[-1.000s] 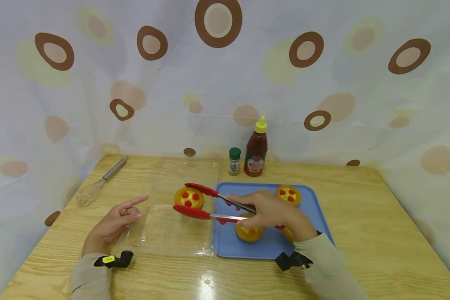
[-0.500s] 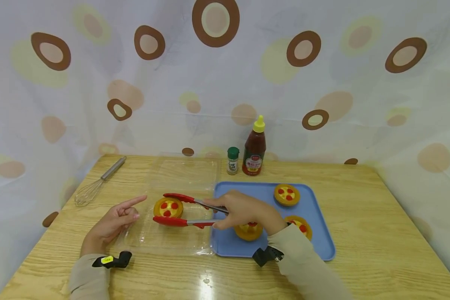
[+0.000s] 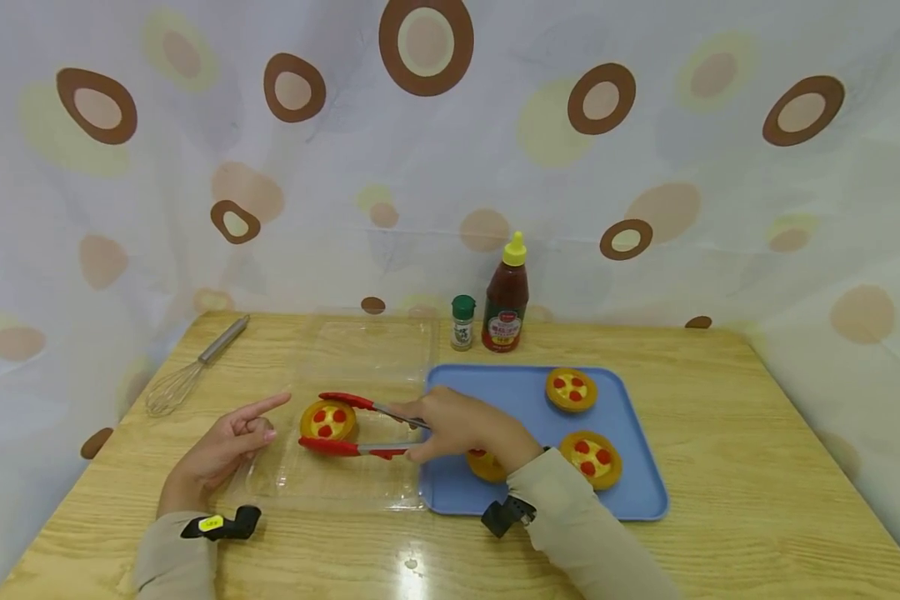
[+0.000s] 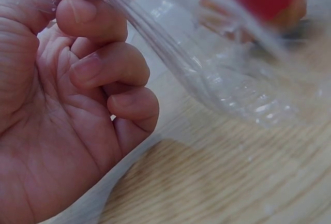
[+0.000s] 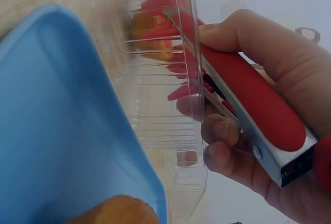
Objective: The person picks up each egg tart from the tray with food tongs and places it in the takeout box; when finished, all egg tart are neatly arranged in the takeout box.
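My right hand (image 3: 461, 425) grips a pair of red-tipped metal tongs (image 5: 253, 100) by their red handle. The tongs' red tips lie on either side of a small round tart (image 3: 328, 421) with yellow filling and red dots. That tart is within the near half of a clear plastic hinged container (image 3: 345, 504), at its left; whether it touches the bottom cannot be told. My left hand (image 3: 221, 450) is at the container's left wall, thumb over the rim (image 4: 170, 58); its other fingers curl outside while the index finger extends along the edge.
A blue tray (image 3: 637, 492) bearing several more tarts (image 3: 591, 460) adjoins the container's right side. Behind stand a sauce bottle (image 3: 506, 304) with a yellow cap and a green-capped shaker (image 3: 462, 322). A whisk (image 3: 195, 367) lies at the back left. A patterned cloth (image 3: 450, 167) hangs behind the table.
The right hand, tongs and tart have moved left and toward the near side, further into the container. The left hand has stayed in place at the container's edge.
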`<state>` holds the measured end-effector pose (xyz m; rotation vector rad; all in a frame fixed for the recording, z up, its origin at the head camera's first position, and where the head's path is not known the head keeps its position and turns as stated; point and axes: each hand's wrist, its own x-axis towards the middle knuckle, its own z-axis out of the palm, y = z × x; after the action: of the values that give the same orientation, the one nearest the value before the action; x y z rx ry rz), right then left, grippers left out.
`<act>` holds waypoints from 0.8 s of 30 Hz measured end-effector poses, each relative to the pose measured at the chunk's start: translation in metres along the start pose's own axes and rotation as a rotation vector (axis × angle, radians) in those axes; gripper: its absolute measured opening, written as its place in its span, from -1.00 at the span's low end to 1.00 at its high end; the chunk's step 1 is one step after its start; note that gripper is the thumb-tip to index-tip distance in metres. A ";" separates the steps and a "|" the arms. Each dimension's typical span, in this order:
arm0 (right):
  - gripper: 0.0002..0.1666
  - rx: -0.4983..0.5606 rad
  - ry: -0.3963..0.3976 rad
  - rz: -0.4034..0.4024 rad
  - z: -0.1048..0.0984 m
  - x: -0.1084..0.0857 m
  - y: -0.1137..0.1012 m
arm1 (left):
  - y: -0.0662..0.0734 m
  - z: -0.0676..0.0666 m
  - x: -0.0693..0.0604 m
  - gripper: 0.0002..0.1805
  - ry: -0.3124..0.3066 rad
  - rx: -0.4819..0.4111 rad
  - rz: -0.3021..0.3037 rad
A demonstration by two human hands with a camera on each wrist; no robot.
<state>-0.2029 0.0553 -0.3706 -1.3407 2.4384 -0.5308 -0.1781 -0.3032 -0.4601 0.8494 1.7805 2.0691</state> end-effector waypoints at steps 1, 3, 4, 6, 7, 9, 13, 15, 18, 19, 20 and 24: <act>-0.22 -0.003 0.002 0.002 0.001 0.000 0.000 | 0.000 0.000 -0.001 -0.39 0.000 -0.001 0.000; -0.22 -0.013 0.007 0.010 0.002 0.001 -0.001 | -0.001 0.001 -0.001 -0.39 0.005 -0.004 -0.003; -0.21 -0.022 0.013 0.012 0.003 0.001 -0.001 | -0.001 0.001 -0.001 -0.39 0.008 -0.006 -0.004; -0.21 -0.056 0.023 0.016 0.004 0.001 -0.001 | -0.002 0.001 -0.002 -0.39 0.010 -0.006 -0.003; -0.20 -0.075 0.029 0.019 0.005 0.001 -0.001 | -0.002 0.001 -0.001 -0.39 0.011 -0.006 -0.004; -0.20 -0.109 0.041 0.024 0.007 0.003 -0.001 | -0.002 0.001 -0.002 -0.39 0.012 -0.003 -0.005; -0.19 -0.145 0.046 0.044 0.009 0.003 -0.003 | -0.003 0.001 -0.001 -0.39 0.017 -0.005 -0.013; -0.18 -0.154 0.045 0.054 0.010 0.002 -0.004 | -0.003 0.001 -0.001 -0.39 0.019 -0.005 -0.012; -0.16 -0.164 0.047 0.064 0.009 0.002 -0.005 | -0.002 0.002 0.000 -0.40 0.018 -0.009 -0.009; -0.15 -0.162 0.049 0.066 0.009 0.001 -0.005 | -0.001 0.002 0.000 -0.40 0.016 -0.011 -0.006; -0.14 -0.158 0.054 0.066 0.009 0.001 -0.005 | -0.001 0.002 0.000 -0.41 0.013 -0.014 -0.005; -0.12 -0.122 0.073 0.062 0.010 -0.001 -0.003 | 0.000 0.002 -0.001 -0.41 0.006 -0.023 -0.007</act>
<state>-0.1957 0.0529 -0.3776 -1.3083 2.6001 -0.4292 -0.1761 -0.3025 -0.4602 0.8302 1.7571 2.0859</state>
